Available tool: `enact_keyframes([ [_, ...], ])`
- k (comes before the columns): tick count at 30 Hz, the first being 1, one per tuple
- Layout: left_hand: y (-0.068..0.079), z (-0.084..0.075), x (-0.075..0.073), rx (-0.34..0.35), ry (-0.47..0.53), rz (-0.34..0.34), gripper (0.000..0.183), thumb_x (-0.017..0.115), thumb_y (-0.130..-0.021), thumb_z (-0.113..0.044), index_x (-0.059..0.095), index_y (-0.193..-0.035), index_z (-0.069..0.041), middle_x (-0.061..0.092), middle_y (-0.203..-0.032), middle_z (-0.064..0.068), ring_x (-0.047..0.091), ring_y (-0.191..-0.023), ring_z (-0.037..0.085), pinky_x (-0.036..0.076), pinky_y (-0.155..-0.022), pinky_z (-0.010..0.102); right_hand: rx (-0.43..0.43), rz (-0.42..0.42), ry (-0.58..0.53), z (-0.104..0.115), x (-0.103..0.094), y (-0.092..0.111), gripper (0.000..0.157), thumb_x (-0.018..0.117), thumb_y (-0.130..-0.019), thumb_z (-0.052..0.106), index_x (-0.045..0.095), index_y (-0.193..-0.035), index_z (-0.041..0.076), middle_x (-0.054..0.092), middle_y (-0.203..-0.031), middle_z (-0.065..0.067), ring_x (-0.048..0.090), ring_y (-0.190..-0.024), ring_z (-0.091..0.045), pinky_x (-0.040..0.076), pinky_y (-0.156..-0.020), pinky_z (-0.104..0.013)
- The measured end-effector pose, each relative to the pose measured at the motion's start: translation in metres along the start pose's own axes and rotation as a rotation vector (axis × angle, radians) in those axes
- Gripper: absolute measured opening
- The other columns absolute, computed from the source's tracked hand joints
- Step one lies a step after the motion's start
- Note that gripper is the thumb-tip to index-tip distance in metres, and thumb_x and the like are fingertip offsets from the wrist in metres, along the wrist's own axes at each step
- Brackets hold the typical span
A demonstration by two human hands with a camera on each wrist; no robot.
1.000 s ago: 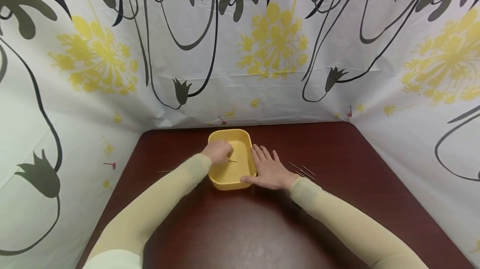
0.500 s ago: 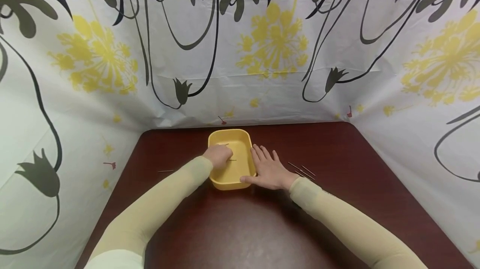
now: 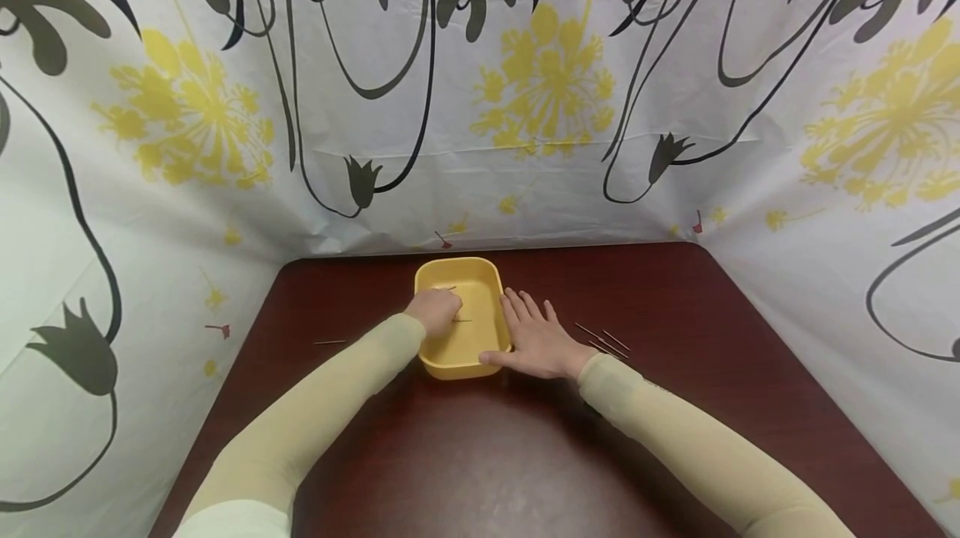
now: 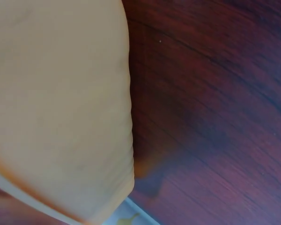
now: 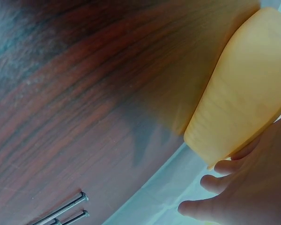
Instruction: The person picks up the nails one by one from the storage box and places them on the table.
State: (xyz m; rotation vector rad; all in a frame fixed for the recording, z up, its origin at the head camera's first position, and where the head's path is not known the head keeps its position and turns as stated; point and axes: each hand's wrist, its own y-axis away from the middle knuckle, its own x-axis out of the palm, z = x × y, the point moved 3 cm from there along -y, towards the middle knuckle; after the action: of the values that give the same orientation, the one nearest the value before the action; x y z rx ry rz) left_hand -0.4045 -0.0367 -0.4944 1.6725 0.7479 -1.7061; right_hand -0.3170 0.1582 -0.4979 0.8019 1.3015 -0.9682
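Observation:
A yellow plastic tray [image 3: 483, 346] sits near the far side of the table. My left hand [image 3: 435, 310] reaches over its left rim into it, fingers bent down and their tips hidden behind the back of the hand. One thin nail [image 3: 462, 321] lies in the tray beside these fingers, and part of another nail [image 3: 448, 288] shows just above the knuckles. I cannot tell whether the left hand pinches anything. My right hand [image 3: 542, 344] rests against the tray's right side, fingers straight and spread, thumb over the near right corner. In the left wrist view, the tray wall [image 4: 61, 103] fills the left half.
Several metal nails [image 3: 603, 339] lie on the dark wooden table [image 3: 487, 455] to the right of the right hand; flat nail heads [image 5: 84, 196] show in the right wrist view. A single nail [image 3: 330, 342] lies left of the tray. A patterned curtain [image 3: 465, 213] hangs behind.
My left hand has shifted slightly within the tray, uncovering part of a nail above the knuckles. The right hand and the tray stay in place.

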Motion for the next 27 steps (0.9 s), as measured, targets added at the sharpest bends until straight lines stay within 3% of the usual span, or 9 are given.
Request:
enact_keyframes([
  [10,-0.003,-0.002,0.001,0.031,-0.008,0.037,0.018,0.071,-0.087,-0.012,0.059,-0.075,-0.018,0.058,-0.075,-0.006,0.057,-0.072,0.014,0.052,-0.068,0.033,0.016,0.015,-0.01,0.001,-0.001,0.001,0.121,0.03,-0.08,0.094,0.01,-0.162,0.007,0.008,-0.168,-0.012,0.01,-0.152,-0.034,0.012,-0.115,-0.064],
  [19,0.006,-0.005,-0.006,0.035,-0.009,0.005,0.023,0.072,-0.082,-0.009,0.055,-0.069,-0.017,0.055,-0.074,-0.004,0.054,-0.07,0.016,0.051,-0.065,0.036,0.014,0.022,-0.023,0.003,-0.003,0.002,0.121,0.031,-0.08,0.093,0.009,-0.162,0.007,0.007,-0.168,-0.012,0.009,-0.152,-0.034,0.012,-0.116,-0.064],
  [27,0.008,-0.005,-0.008,0.022,-0.049,0.007,0.013,0.072,-0.082,-0.015,0.062,-0.074,-0.017,0.058,-0.091,-0.001,0.056,-0.088,0.023,0.048,-0.081,0.046,0.009,0.011,-0.018,0.002,-0.001,0.002,0.12,0.031,-0.081,0.093,0.01,-0.162,0.006,0.009,-0.168,-0.013,0.011,-0.152,-0.035,0.013,-0.115,-0.064],
])
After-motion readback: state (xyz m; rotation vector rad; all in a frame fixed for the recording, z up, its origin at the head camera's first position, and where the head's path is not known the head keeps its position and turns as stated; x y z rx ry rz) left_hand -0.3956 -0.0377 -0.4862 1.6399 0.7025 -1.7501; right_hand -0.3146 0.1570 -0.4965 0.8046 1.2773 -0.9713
